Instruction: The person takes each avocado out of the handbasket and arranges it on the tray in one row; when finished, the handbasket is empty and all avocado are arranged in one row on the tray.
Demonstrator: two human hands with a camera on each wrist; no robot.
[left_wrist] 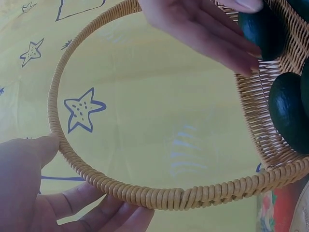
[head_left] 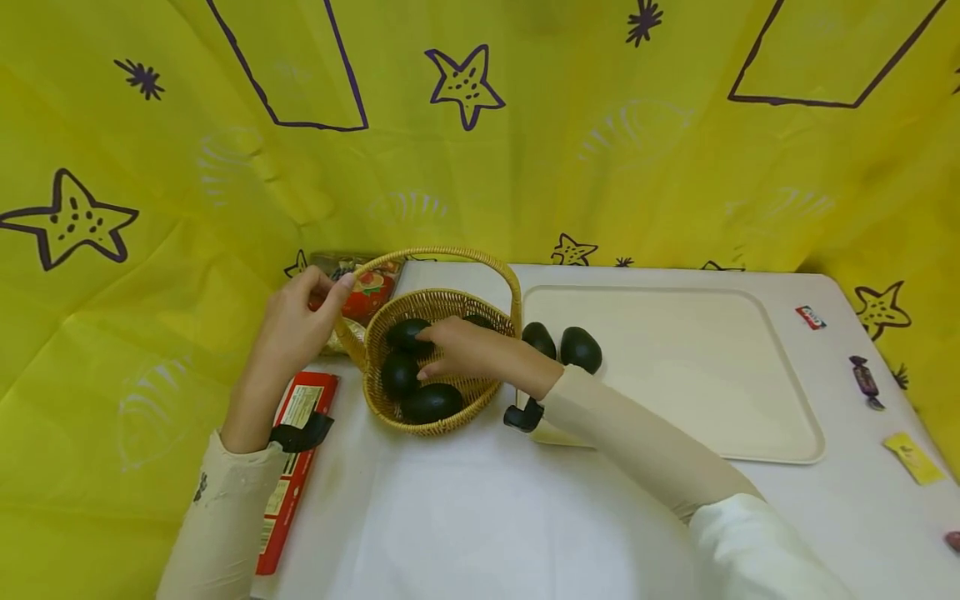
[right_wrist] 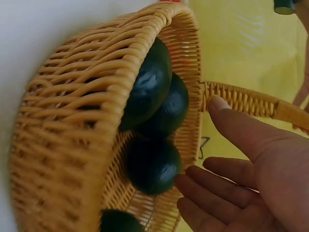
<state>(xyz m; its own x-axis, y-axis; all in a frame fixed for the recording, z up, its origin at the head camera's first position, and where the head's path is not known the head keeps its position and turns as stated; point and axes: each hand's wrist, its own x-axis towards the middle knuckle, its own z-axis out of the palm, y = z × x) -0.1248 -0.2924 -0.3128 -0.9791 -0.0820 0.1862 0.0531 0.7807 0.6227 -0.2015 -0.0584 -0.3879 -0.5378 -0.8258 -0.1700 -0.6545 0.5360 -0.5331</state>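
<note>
Left fingers (head_left: 330,287) grip basket handle (head_left: 442,252).

Woven wicker basket (head_left: 420,421); smooth dark avocados (head_left: 431,402); tray (head_left: 750,433) matt, perhaps plastic.

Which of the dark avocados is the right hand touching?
The right hand rests its fingers on the avocado at the back of the basket, the far one. The others in the basket lie nearer; two more sit outside on the tray.
</note>
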